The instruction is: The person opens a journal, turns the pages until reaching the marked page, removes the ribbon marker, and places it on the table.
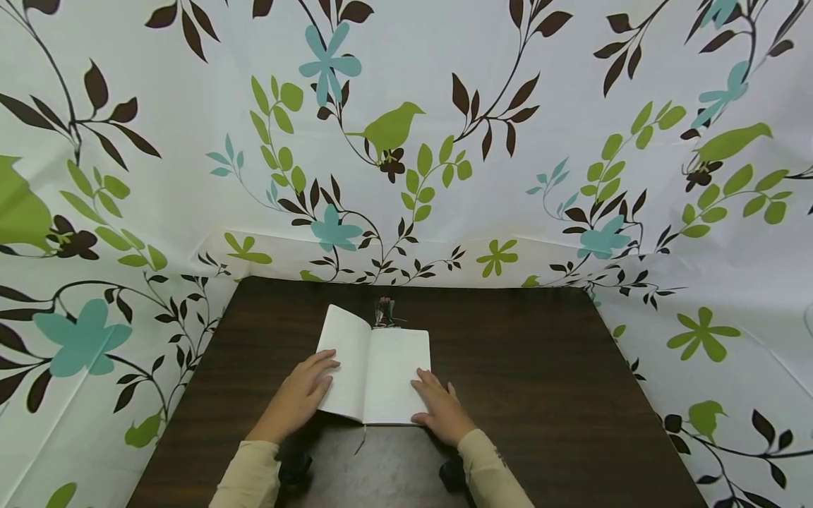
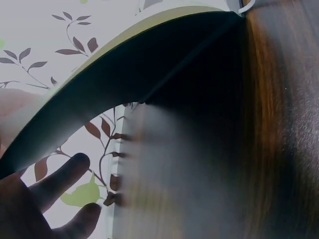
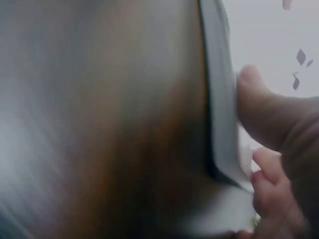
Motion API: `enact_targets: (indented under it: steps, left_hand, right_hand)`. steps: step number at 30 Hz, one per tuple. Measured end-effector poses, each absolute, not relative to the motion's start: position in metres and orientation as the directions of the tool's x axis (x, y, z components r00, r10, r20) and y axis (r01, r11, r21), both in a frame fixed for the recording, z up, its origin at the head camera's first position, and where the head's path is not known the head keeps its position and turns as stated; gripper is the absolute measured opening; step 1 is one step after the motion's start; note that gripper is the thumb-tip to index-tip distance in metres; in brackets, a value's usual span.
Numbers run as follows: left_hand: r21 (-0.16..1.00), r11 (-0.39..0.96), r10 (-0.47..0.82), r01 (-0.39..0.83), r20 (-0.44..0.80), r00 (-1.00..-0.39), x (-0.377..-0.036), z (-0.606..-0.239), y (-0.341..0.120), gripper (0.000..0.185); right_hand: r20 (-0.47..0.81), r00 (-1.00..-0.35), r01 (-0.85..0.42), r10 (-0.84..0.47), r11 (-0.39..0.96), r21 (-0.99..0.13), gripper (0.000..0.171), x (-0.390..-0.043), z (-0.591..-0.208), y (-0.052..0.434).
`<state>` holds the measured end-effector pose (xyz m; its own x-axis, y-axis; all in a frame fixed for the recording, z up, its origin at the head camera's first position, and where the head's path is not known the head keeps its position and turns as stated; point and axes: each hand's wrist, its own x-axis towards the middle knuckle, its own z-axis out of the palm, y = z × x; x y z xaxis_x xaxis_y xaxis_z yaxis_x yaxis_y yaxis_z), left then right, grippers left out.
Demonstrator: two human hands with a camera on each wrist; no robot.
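An open notebook point(image 1: 396, 377) with blank white pages and a dark cover lies on the dark brown table. Its left side is raised and curved, showing the dark underside of the cover point(image 2: 114, 64) in the left wrist view. My left hand point(image 1: 298, 391) holds that left edge, with some fingers over the page and others point(image 2: 62, 181) below the cover. On the right page rests my right hand point(image 1: 444, 409), its thumb point(image 3: 264, 109) near the lower corner and the fingers by the outer edge. A ribbon bookmark point(image 1: 360, 441) hangs from the bottom of the spine.
A small bundle of dark, thin items point(image 1: 384, 312), too small to identify, stands behind the notebook. The brown table point(image 1: 540, 395) extends to both sides. White cloth point(image 1: 406, 261) printed with leaves, birds and flowers surrounds it at the back and sides.
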<state>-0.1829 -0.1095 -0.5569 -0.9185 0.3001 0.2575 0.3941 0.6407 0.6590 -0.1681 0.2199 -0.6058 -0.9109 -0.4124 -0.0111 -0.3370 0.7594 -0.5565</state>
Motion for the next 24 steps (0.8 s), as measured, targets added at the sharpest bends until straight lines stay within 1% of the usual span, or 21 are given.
enact_targets:
  steps: [4,7,11,16,20,22,24]
  left_hand:
    - [0.681,0.616,0.327,0.397,0.238,-0.915,-0.185,-0.558,-0.114,0.029]
    - [0.682,0.611,0.342,0.401,0.228,-0.911,-0.186,-0.560,-0.117,0.028]
    - [0.673,0.619,0.353,0.405,0.222,-0.909,-0.186,-0.560,-0.118,0.028]
    - [0.672,0.624,0.358,0.399,0.208,-0.910,-0.186,-0.558,-0.118,0.029]
    - [0.665,0.635,0.354,0.393,0.201,-0.913,-0.186,-0.557,-0.118,0.030]
    - [0.663,0.640,0.351,0.388,0.197,-0.916,-0.186,-0.558,-0.118,0.031]
    - [0.664,0.640,0.350,0.387,0.196,-0.916,-0.186,-0.558,-0.118,0.032]
  right_hand:
    - [-0.091,-0.891,-0.314,-0.444,0.749,-0.583,0.081,-0.173,-0.596,0.230]
    - [-0.093,-0.889,-0.319,-0.448,0.753,-0.575,0.084,-0.173,-0.593,0.231]
    - [-0.047,-0.896,-0.346,-0.441,0.761,-0.549,0.081,-0.173,-0.593,0.230]
    - [0.007,-0.902,-0.379,-0.431,0.784,-0.491,0.071,-0.176,-0.592,0.228]
    - [0.067,-0.905,-0.401,-0.420,0.789,-0.467,0.063,-0.177,-0.595,0.227]
    - [0.112,-0.911,-0.401,-0.398,0.787,-0.469,0.062,-0.176,-0.597,0.225]
    - [0.159,-0.919,-0.391,-0.360,0.791,-0.471,0.066,-0.175,-0.599,0.222]
